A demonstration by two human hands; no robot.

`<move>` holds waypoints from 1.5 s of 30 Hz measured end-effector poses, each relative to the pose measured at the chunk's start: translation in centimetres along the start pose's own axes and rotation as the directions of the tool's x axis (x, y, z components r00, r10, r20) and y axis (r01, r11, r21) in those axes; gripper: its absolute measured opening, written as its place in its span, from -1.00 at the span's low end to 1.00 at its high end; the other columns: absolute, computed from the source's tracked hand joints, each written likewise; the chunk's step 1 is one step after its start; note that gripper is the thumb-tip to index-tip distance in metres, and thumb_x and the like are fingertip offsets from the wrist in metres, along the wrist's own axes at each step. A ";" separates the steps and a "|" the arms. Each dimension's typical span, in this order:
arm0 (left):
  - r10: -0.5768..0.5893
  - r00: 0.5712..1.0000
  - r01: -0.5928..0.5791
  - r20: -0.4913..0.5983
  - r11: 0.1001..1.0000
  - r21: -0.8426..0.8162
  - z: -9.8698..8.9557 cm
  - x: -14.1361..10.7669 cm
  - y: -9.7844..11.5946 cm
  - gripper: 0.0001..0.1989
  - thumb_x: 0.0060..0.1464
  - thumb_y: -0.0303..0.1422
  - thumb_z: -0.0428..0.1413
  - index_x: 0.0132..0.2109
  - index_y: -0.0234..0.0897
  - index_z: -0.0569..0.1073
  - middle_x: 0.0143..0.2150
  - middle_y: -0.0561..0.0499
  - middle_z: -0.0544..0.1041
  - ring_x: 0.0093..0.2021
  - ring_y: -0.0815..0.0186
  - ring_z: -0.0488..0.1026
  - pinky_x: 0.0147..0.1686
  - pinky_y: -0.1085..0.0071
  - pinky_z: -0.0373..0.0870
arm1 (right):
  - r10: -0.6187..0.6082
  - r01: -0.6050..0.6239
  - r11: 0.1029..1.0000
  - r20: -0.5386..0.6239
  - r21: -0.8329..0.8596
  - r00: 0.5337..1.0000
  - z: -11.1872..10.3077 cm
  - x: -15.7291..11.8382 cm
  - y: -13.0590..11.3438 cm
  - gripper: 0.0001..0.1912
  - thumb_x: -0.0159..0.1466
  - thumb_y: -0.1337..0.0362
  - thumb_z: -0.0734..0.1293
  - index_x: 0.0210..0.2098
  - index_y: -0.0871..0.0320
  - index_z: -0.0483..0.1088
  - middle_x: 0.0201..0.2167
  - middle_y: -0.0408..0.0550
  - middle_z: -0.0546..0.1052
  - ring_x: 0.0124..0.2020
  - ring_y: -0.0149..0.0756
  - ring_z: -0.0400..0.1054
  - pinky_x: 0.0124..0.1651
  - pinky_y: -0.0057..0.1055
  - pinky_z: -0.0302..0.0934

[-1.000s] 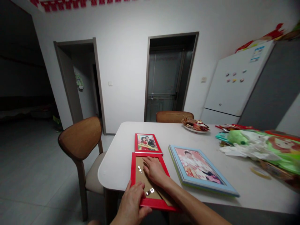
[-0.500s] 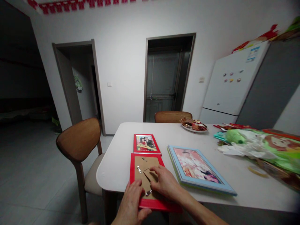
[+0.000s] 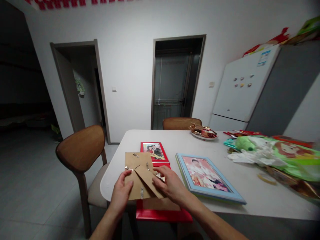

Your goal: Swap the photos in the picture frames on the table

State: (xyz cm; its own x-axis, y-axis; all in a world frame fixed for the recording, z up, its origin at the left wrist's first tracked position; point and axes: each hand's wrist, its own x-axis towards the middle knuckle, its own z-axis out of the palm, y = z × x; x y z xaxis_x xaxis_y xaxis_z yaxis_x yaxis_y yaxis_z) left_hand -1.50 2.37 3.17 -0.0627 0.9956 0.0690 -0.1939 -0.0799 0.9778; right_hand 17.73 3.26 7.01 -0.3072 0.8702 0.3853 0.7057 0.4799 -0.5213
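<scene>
A brown backing board [image 3: 136,191] with several metal clips is raised above a red frame [image 3: 162,215] at the table's front edge. My left hand [image 3: 121,191] grips the board's left side, thumb on its face. My right hand [image 3: 168,183] closes on the board's right side, by its slanted stand flap. Behind the board, a second red frame [image 3: 163,150] with a photo of two people lies flat, partly covered. To the right lies a light blue frame [image 3: 182,166] with a pink picture, stacked on a green-edged one.
On the white table [image 3: 112,170] are a plate of items [image 3: 203,132], a roll of tape [image 3: 267,179] and green and white plastic packaging [image 3: 287,160] at the right. Wooden chairs stand at the left [image 3: 82,146] and far side [image 3: 182,123].
The backing board has come up out of the near red frame and moved left, in both hands. My left hand has moved up and left to its side. The view has shifted slightly.
</scene>
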 end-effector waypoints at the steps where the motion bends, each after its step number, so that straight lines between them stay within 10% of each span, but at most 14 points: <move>1: -0.032 0.999 0.032 -0.010 0.999 0.003 -1.2 0.1 0.2 -0.57 -0.20 -0.32 0.08 -0.11 -0.24 0.19 -0.20 -0.02 0.44 -0.32 0.25 0.45 -0.33 0.34 0.38 | 0.030 -0.030 0.999 -0.003 -0.030 1.000 0.0 -0.2 0.7 -0.66 0.13 0.23 0.16 -0.13 0.19 0.31 -0.18 0.04 0.37 -0.16 -0.28 0.23 -0.10 -0.39 0.10; 8: -0.101 0.994 0.104 -0.028 0.925 0.366 -8.1 0.7 0.4 -0.61 -0.21 -0.26 0.05 -0.16 -0.30 0.25 -0.29 0.02 0.46 -0.39 0.30 0.45 -0.38 0.40 0.36 | 0.305 -0.260 0.909 0.096 -0.325 0.947 0.6 -2.3 5.8 -0.64 0.09 0.34 0.15 -0.10 0.24 0.27 -0.25 0.09 0.41 -0.22 -0.25 0.28 -0.18 -0.44 0.07; 16: 0.097 0.986 0.033 -0.134 0.681 0.731 -8.8 1.7 0.0 -0.64 -0.29 -0.35 0.09 -0.21 -0.24 0.32 -0.23 -0.01 0.44 -0.12 0.10 0.35 -0.09 0.20 0.19 | 0.376 -0.333 0.887 0.082 -0.321 0.923 1.1 -1.2 5.9 -0.49 0.01 0.44 0.14 0.00 0.30 0.15 -0.29 0.15 0.45 -0.29 -0.19 0.34 -0.30 -0.41 0.09; 21: 0.285 0.958 -0.156 -0.007 0.545 0.824 -5.6 0.1 0.0 -0.63 -0.21 -0.40 0.05 -0.15 -0.33 0.33 -0.01 -0.20 0.33 0.05 0.08 0.21 0.04 0.15 0.08 | 0.475 -0.478 0.871 0.049 0.111 0.878 0.3 -0.6 5.6 -0.36 0.00 0.42 0.11 0.11 0.31 -0.04 -0.28 0.09 0.47 -0.34 -0.27 0.37 -0.31 -0.43 0.17; 25: 0.283 0.943 -0.312 0.174 0.575 0.756 0.0 -2.4 0.1 -0.58 -0.16 -0.43 0.03 -0.06 -0.26 0.29 0.08 -0.12 0.28 0.10 0.15 0.16 0.07 0.14 0.09 | 0.556 -0.563 0.561 0.228 0.607 0.799 -0.6 -0.7 4.2 -0.30 0.07 0.35 0.03 0.18 0.24 -0.34 -0.38 0.00 0.50 -0.49 -0.30 0.40 -0.44 -0.40 0.23; 29: 0.275 0.896 -0.444 0.349 0.575 0.687 5.2 -4.0 0.0 -0.52 -0.16 -0.44 0.08 0.00 -0.26 0.25 0.13 -0.13 0.20 0.12 0.13 0.12 0.08 0.12 0.10 | 0.487 -0.474 0.415 0.251 0.777 0.837 -1.6 -0.8 2.2 -0.19 0.01 0.36 0.13 0.19 0.19 -0.36 -0.33 0.00 0.50 -0.44 -0.29 0.41 -0.36 -0.36 0.27; 39: 0.521 0.679 -0.724 0.518 0.355 0.592 8.0 -3.5 1.1 -0.41 -0.20 -0.65 -0.11 0.06 -0.28 0.14 0.09 -0.09 0.24 0.11 0.23 0.12 0.09 0.18 0.12 | 0.404 -0.424 0.504 0.229 0.752 0.886 -2.5 -0.3 1.2 -0.15 -0.01 0.25 0.29 0.18 0.13 -0.21 -0.39 -0.08 0.48 -0.53 -0.38 0.35 -0.48 -0.45 0.24; 45: 0.605 0.793 -0.475 0.066 0.547 0.689 3.0 -2.3 1.9 -0.54 -0.09 -0.56 -0.13 0.02 -0.26 0.17 0.04 -0.10 0.28 0.05 0.22 0.22 0.02 0.21 0.19 | 0.422 -0.432 0.881 0.093 0.194 0.902 -1.3 -0.3 5.1 -0.35 -0.01 0.43 0.16 0.11 0.27 0.04 -0.24 0.06 0.46 -0.34 -0.30 0.38 -0.27 -0.41 0.20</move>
State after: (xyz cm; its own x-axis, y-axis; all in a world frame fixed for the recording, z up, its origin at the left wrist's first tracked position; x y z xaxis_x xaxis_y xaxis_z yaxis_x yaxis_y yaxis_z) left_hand 1.25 0.05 5.49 -0.1021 0.7448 0.6594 0.5982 -0.4837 0.6389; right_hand 22.27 5.32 5.27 -0.0386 0.9976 0.0574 0.6307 0.0689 -0.7730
